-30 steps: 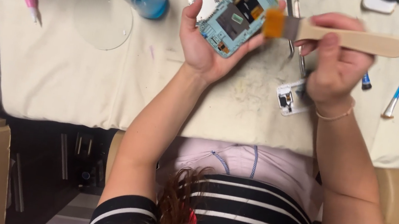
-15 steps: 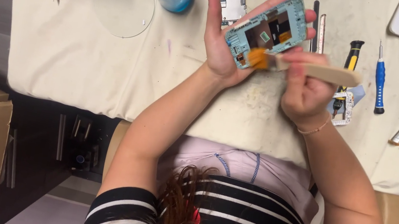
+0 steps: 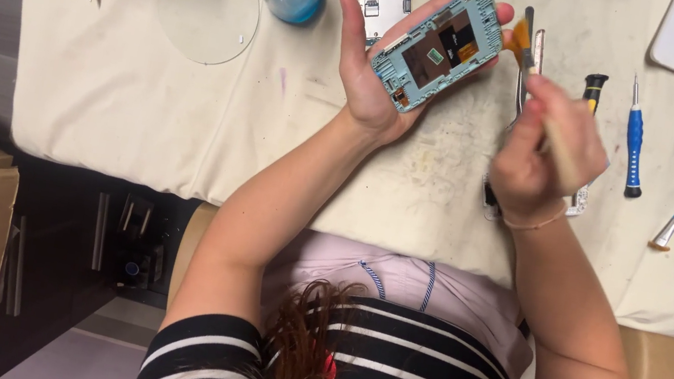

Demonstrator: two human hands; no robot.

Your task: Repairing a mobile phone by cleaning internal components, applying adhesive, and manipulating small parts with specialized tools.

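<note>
a cream cloth is covering the desk point(image 3: 142, 113), with screwdrivers lying at the right edge. left hand point(image 3: 374, 69) is cradling the opened pale-blue phone frame point(image 3: 439, 45) above it, fingers wrapped around its edges. right hand point(image 3: 546, 150) is closing its grip on a wooden-handled brush point(image 3: 541, 96), bristles just beside the frame's top end.

left hand point(image 3: 370, 78) holding phone frame point(image 3: 439, 45), right hand point(image 3: 546, 150) brushing

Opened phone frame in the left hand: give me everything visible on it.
The phone frame is a light blue, plastic-looking rectangular shell with rounded corners, back cover off, insides facing the camera. Inside show a dark brown panel, a small green component and an orange patch near the upper end. It is tilted diagonally above the cloth-covered table, cradled in the left hand, fingers wrapping its far edge. The orange bristles of the brush, held by the right hand, sit by its upper right end; contact is unclear.
</note>
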